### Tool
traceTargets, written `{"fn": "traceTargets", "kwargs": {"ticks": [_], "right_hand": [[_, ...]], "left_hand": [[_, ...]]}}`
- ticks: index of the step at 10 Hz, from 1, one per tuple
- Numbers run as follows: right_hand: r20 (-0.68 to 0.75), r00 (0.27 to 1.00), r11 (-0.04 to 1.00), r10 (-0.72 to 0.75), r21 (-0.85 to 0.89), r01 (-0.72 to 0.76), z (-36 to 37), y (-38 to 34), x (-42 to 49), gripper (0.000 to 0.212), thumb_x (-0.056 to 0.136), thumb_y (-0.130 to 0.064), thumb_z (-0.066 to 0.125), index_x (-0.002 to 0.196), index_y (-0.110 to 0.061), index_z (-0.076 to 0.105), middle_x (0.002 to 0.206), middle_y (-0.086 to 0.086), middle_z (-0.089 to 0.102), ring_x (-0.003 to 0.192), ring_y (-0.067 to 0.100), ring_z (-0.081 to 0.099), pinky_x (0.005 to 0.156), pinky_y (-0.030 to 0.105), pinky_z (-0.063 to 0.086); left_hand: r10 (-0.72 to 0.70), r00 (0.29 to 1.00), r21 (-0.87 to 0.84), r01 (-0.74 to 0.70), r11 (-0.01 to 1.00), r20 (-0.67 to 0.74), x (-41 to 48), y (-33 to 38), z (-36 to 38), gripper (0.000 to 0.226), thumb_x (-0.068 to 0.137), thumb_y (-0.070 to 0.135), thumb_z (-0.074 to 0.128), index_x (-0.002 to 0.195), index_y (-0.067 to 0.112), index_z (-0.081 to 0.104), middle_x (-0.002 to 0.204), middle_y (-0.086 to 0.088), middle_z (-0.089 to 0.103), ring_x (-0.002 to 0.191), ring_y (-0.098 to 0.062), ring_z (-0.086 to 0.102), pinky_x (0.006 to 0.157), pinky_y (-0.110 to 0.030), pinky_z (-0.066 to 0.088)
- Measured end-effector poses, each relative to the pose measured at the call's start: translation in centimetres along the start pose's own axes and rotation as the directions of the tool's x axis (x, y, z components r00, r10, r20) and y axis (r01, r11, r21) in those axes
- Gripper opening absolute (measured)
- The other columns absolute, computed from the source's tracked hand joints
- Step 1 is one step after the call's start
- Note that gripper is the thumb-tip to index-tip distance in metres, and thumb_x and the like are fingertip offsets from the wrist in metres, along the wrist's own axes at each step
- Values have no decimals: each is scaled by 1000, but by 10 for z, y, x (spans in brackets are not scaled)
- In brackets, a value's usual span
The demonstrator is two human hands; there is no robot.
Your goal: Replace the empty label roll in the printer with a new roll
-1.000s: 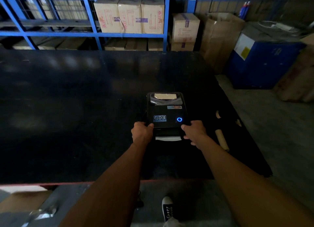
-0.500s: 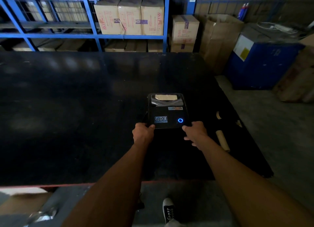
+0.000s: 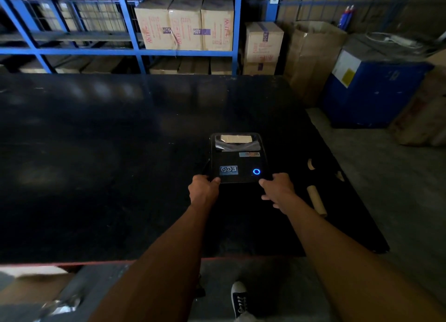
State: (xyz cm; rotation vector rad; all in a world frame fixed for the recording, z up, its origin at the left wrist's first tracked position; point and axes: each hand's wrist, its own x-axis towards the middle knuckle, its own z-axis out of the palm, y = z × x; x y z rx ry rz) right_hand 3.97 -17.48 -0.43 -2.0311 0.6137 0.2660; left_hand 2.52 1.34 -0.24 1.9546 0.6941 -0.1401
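We find both hands at the near end of the printer (image 3: 237, 157), which lies flat on the black table (image 3: 120, 152). The left hand (image 3: 202, 189) clasps the near-left corner, thumb over the top edge and fingers curled. The right hand (image 3: 277, 187) touches the near-right corner with one fingertip; whether it truly grips we cannot tell, as its other fingers hang bent below the edge. We judge that a hand at each corner is there to steady or square the body, or to work a lid catch. Beyond the grip, at the far end, a window (image 3: 235, 138) shows something tan inside. Outside the right hand lies a bare cardboard tube (image 3: 316, 202), probably a spent core set aside within reach. We see no full roll.
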Motion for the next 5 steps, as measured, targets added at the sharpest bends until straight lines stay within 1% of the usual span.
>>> {"fn": "traceTargets", "kwargs": {"ticks": [1, 2, 3, 4, 5], "right_hand": [[0, 1000, 1000, -14, -11, 14, -1, 1, 0, 56, 90, -27, 63, 140, -13, 45, 123, 9, 65, 77, 21, 71, 53, 27, 45], [-6, 1000, 997, -25, -67, 24, -3, -1, -1, 58, 89, -31, 64, 140, -13, 46, 128, 10, 63, 99, 27, 69, 84, 41, 56], [-13, 999, 992, -41, -122, 39, -5, -2, -1, 55, 89, -32, 65, 137, -12, 49, 128, 12, 61, 105, 28, 65, 89, 40, 54], [-77, 997, 989, -20, -147, 9, -14, -15, -6, 50, 90, -31, 65, 134, -11, 52, 130, 13, 60, 113, 29, 61, 80, 35, 46], [-135, 987, 993, -91, -86, 80, -33, -38, -13, 29, 89, -29, 65, 115, -16, 66, 113, 8, 68, 110, 28, 64, 86, 36, 51]], "left_hand": [[-4, 1000, 10, 4, 1000, 14, 1, 0, -1, 49, 89, 33, 65, 131, 10, 55, 124, -15, 63, 108, -30, 63, 91, -37, 53], [6, 1000, 27, -7, 1000, 19, 2, 2, -2, 49, 89, 33, 64, 131, 9, 55, 125, -16, 62, 110, -30, 62, 92, -37, 52], [-15, 999, 30, 14, 999, 45, 2, 4, -3, 45, 91, 34, 62, 126, 8, 58, 118, -13, 65, 100, -26, 65, 81, -37, 55], [-3, 999, 9, 4, 1000, -37, -4, 10, -11, 39, 94, 43, 53, 102, 8, 68, 86, -6, 63, 68, -14, 58, 55, -27, 45], [94, 984, 58, -86, 995, -149, -17, -9, -16, 35, 97, 40, 48, 81, 14, 66, 69, 1, 59, 60, -11, 55, 54, -24, 45]]}}
